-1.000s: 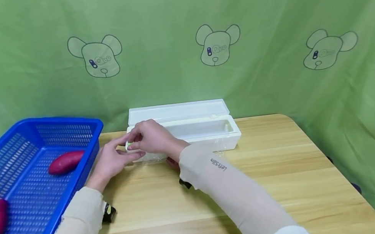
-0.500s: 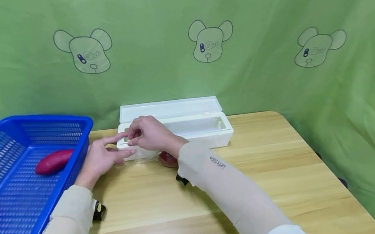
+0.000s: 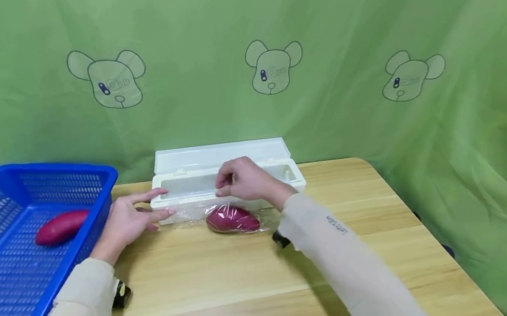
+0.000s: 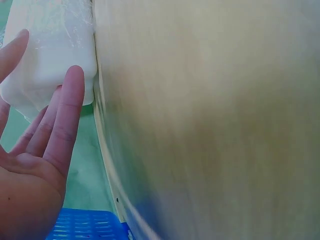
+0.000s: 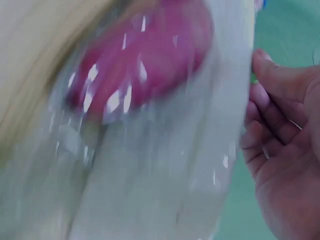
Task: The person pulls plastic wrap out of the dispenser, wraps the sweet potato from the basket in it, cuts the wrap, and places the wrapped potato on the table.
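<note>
Pinching a green piece (image 5: 254, 78) at the white box (image 3: 188, 200), the right hand (image 3: 246, 179) is nearer; the purple tuber (image 3: 232, 220) lies under clear film (image 3: 268, 219) just before this grip, lengthwise along the far edge of the worktop (image 3: 192, 277); the left hand (image 3: 126, 222), straight-fingered, touches the box.

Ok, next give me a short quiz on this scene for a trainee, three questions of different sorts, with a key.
1. Which hand is nearer the blue basket?

2. True or false: the white box has its lid standing open.

3. Multiple choice: where does the film-covered sweet potato lie?
A) Inside the box
B) On the wooden table, in front of the box
C) In the basket

Key:
1. The left hand, at the box end on the basket's side.
2. True.
3. B.
</note>
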`<action>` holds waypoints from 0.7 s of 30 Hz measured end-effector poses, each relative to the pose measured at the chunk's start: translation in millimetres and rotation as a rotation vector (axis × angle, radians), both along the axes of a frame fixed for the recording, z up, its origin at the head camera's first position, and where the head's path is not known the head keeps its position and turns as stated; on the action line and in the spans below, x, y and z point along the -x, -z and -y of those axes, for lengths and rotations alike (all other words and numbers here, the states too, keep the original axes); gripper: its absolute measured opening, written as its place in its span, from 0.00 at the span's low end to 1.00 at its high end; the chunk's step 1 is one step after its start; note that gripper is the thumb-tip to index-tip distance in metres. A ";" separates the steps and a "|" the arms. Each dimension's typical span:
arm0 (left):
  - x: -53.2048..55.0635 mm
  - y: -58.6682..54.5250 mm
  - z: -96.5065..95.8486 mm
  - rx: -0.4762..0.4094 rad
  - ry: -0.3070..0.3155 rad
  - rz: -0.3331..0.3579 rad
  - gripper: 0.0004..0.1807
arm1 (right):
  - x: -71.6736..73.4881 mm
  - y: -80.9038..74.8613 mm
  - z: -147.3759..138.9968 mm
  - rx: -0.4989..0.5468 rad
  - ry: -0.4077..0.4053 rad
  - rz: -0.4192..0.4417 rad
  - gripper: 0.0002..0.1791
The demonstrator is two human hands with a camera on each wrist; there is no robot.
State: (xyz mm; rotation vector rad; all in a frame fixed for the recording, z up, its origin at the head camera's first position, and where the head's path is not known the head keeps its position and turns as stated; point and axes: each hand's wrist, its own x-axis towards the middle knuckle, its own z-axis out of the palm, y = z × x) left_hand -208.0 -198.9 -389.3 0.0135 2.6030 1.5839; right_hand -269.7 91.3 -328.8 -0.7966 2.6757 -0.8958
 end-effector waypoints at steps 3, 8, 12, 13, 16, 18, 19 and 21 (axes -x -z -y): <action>-2.3 1.6 1.9 0.010 -0.002 0.005 0.38 | -0.3 0.2 -8.8 -0.028 -0.033 -0.040 0.08; -6.0 4.9 2.0 -0.017 -0.003 0.004 0.37 | -3.8 -0.6 0.2 -0.063 -0.091 -0.130 0.06; -7.7 6.1 0.1 -0.031 -0.007 0.012 0.37 | -6.1 1.0 -2.8 -0.078 -0.059 -0.137 0.03; -7.6 6.1 -0.1 -0.030 -0.010 0.011 0.37 | -6.5 1.4 -5.9 -0.072 -0.050 -0.129 0.03; -6.8 4.3 -1.2 -0.021 -0.011 0.002 0.37 | -7.6 1.4 -19.1 -0.049 -0.018 -0.115 0.02; -5.8 2.7 -2.0 -0.015 -0.007 -0.005 0.38 | -8.3 1.4 -31.4 -0.038 0.012 -0.116 0.02; -5.1 2.0 -1.9 -0.014 -0.005 -0.008 0.37 | -8.6 1.5 -38.8 -0.036 0.031 -0.120 0.02; -4.5 0.0 -1.4 -0.012 -0.002 -0.012 0.38 | -9.2 2.1 -56.7 -0.029 0.067 -0.131 0.02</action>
